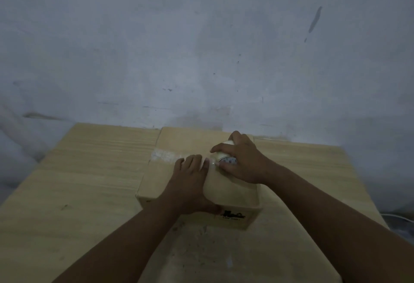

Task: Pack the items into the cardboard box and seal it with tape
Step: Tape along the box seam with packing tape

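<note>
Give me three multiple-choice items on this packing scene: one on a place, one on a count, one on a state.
1. Where is the tape roll?
A. hanging on a hook
B. on top of the cardboard box, in the right hand
C. on the floor

2. How many boxes stand on the table?
A. one
B. two
C. three

3. How are the box's top flaps?
A. standing open
B. torn off
C. folded shut

Answers:
1 B: the right hand grips the roll on the box top.
2 A: only one box shows.
3 C: the top lies flat, with the left hand pressing on it.
</note>
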`<act>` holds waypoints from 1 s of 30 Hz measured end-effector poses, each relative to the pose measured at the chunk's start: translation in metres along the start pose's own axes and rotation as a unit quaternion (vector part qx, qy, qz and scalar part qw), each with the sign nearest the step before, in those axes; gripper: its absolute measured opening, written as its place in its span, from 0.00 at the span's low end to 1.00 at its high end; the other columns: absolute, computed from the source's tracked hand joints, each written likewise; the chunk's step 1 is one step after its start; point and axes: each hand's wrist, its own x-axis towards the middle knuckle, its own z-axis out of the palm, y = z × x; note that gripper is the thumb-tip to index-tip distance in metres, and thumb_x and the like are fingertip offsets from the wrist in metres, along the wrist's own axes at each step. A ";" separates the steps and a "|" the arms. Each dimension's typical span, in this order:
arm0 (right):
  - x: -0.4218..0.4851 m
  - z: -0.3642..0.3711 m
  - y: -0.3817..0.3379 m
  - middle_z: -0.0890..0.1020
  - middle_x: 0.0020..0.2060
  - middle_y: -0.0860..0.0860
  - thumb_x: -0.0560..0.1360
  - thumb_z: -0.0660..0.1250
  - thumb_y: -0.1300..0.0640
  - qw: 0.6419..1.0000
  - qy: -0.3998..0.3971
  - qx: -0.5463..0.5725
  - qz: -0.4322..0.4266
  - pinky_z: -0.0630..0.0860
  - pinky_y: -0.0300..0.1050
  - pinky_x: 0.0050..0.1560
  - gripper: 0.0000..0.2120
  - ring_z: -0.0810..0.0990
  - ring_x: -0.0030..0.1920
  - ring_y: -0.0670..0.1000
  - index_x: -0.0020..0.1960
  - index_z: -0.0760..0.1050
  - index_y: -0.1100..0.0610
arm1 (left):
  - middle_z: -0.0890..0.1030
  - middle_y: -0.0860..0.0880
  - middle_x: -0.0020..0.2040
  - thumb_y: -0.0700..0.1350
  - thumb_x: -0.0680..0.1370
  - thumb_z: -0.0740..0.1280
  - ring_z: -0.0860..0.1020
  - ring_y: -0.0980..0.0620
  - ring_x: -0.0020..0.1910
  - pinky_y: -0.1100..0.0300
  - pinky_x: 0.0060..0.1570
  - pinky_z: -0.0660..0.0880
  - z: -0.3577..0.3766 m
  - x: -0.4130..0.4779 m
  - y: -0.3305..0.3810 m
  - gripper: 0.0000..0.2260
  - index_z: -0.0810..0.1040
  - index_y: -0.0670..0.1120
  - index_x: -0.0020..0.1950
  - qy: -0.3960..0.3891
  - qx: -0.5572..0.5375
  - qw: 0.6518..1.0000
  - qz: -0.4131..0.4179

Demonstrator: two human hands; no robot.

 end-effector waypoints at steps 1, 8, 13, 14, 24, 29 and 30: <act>-0.003 0.001 0.000 0.64 0.51 0.49 0.76 0.63 0.40 1.000 0.008 0.002 -0.002 0.70 0.50 0.57 0.17 0.64 0.53 0.50 0.64 0.71 0.38 | 0.63 0.44 0.73 0.81 0.60 0.58 0.60 0.44 0.72 0.46 0.72 0.55 0.001 -0.003 0.001 0.57 0.60 0.43 0.76 0.007 -0.010 1.000 0.004; -0.011 0.003 0.001 0.64 0.51 0.49 0.75 0.65 0.42 0.998 0.038 0.042 -0.004 0.70 0.51 0.59 0.19 0.64 0.54 0.50 0.64 0.71 0.40 | 0.68 0.48 0.73 0.79 0.62 0.60 0.66 0.48 0.71 0.50 0.73 0.58 0.000 -0.010 0.006 0.53 0.64 0.44 0.75 0.018 -0.033 0.999 0.007; -0.006 0.003 0.001 0.65 0.51 0.49 0.75 0.65 0.41 0.998 0.030 0.057 0.000 0.69 0.51 0.59 0.18 0.65 0.54 0.50 0.64 0.72 0.41 | 0.75 0.51 0.60 0.78 0.58 0.63 0.74 0.50 0.57 0.53 0.58 0.68 -0.005 -0.004 0.009 0.48 0.72 0.46 0.67 0.016 -0.029 0.999 -0.002; -0.005 0.004 0.002 0.65 0.51 0.49 0.75 0.65 0.41 0.998 0.030 0.059 0.003 0.69 0.50 0.59 0.18 0.65 0.54 0.50 0.63 0.72 0.40 | 0.74 0.51 0.59 0.78 0.58 0.63 0.73 0.50 0.55 0.53 0.56 0.68 -0.007 -0.002 0.009 0.48 0.72 0.47 0.67 0.010 -0.024 1.000 0.000; -0.005 -0.002 0.005 0.65 0.51 0.50 0.77 0.64 0.44 0.997 0.021 0.071 -0.001 0.66 0.44 0.55 0.17 0.64 0.54 0.50 0.65 0.72 0.41 | 0.69 0.46 0.62 0.81 0.57 0.58 0.68 0.46 0.59 0.48 0.57 0.66 -0.008 0.004 0.013 0.57 0.63 0.42 0.73 0.000 0.017 1.000 -0.011; -0.004 0.001 0.003 0.65 0.51 0.49 0.77 0.63 0.42 0.998 0.020 0.053 -0.010 0.67 0.45 0.56 0.17 0.63 0.53 0.49 0.65 0.71 0.40 | 0.67 0.47 0.59 0.81 0.56 0.58 0.65 0.47 0.57 0.50 0.57 0.66 -0.008 0.009 0.012 0.56 0.64 0.44 0.72 -0.010 0.011 1.000 -0.004; -0.003 0.001 0.002 0.65 0.50 0.49 0.77 0.63 0.42 0.999 0.021 0.049 -0.012 0.66 0.44 0.55 0.17 0.63 0.53 0.49 0.65 0.71 0.41 | 0.66 0.48 0.59 0.81 0.56 0.58 0.65 0.48 0.56 0.51 0.57 0.66 -0.008 0.010 0.011 0.55 0.65 0.44 0.71 -0.012 0.011 1.000 -0.002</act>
